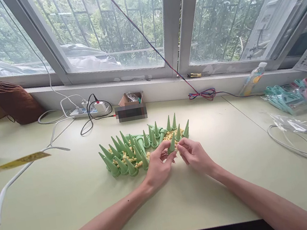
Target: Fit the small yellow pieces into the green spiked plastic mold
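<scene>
Near the middle of the table, my left hand point(161, 164) is closed around the base of a green plastic cone-shaped spike point(172, 144), its point facing up. My right hand point(196, 157) is pinched at the spike's right side. A small pale bit shows at those fingertips, too small to name surely; it looks yellowish like the small valve pieces nearby. Just beyond and left of my hands stand several more green spikes point(123, 167), mostly upright on wide bases. Small yellow valve-like pieces point(170, 135) lie among them, and some green spikes lie on their sides.
At the back are a small cardboard box point(123, 100), a power strip point(79, 112) with cables and a brown bag point(12, 101). To the right lie teal clips point(282, 99), a clear plastic bag point(302, 123) and a coiled white cable point(305, 160). A yellow strip point(11, 164) juts in from the left.
</scene>
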{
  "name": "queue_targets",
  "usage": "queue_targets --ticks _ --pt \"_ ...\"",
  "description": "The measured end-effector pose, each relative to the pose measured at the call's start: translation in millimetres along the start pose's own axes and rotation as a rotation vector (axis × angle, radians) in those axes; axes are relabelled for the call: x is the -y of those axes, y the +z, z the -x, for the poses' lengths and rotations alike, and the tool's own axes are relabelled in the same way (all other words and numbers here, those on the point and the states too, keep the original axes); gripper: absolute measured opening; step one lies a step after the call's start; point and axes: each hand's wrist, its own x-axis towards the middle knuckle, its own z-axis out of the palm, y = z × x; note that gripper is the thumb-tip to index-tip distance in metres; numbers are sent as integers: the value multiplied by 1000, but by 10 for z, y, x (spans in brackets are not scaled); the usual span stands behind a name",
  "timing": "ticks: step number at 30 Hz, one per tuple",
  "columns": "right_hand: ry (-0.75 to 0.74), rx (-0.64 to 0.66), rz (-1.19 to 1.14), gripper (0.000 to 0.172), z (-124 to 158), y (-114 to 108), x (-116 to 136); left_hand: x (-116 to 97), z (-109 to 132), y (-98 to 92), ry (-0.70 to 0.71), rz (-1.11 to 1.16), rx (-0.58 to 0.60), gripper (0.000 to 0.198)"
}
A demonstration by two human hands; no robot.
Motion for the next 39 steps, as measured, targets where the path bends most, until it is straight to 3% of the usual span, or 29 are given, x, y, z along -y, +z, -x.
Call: queue_targets --ticks 12,20,30,39 --pt "-12 -8 65 33 5 4 29 -39 -9 14 -96 -15 6 19" --pt "-95 -16 154 25 13 -9 8 -90 -3 17 -120 15 -56 27" --pt "-54 7 132 32 14 0 -44 -29 35 29 -83 -166 -42 23" --pt "-103 -48 176 43 -3 -2 -106 -47 46 39 10 -233 -58 25"
